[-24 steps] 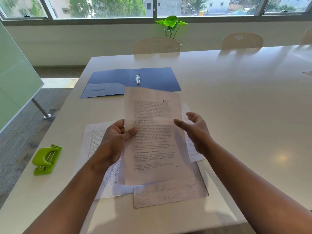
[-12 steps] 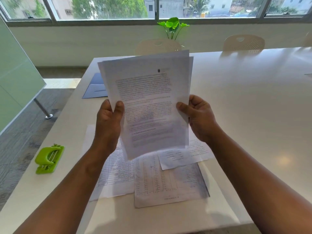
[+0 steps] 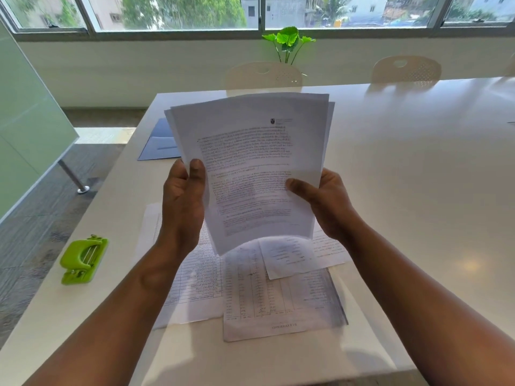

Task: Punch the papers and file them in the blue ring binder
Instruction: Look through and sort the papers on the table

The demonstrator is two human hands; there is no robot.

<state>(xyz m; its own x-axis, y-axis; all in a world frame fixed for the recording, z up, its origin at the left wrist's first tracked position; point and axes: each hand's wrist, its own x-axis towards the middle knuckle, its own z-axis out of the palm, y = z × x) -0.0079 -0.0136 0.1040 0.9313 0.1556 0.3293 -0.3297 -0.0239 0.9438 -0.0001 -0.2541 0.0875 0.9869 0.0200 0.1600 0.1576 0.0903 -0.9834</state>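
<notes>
A small stack of printed papers (image 3: 250, 140) stands upright in front of me, above the table. My left hand (image 3: 182, 207) grips its left edge, thumb on the front sheet. My right hand (image 3: 324, 201) holds the right edge, thumb pressed on the text. The blue ring binder (image 3: 160, 143) lies open behind the stack; only its left corner shows. Several more printed sheets (image 3: 278, 299) lie spread flat on the white table (image 3: 418, 176) under my hands. A green hole punch (image 3: 83, 259) sits near the table's left edge.
Two cream chairs (image 3: 264, 76) stand at the far side of the table, with a green plant (image 3: 289, 43) behind them under the window. A frosted glass partition (image 3: 28, 129) stands left of the table.
Both hands lifted the stack from lying low over the table to upright. The right hand, open a second ago, now holds the right edge. The stack now covers most of the binder.
</notes>
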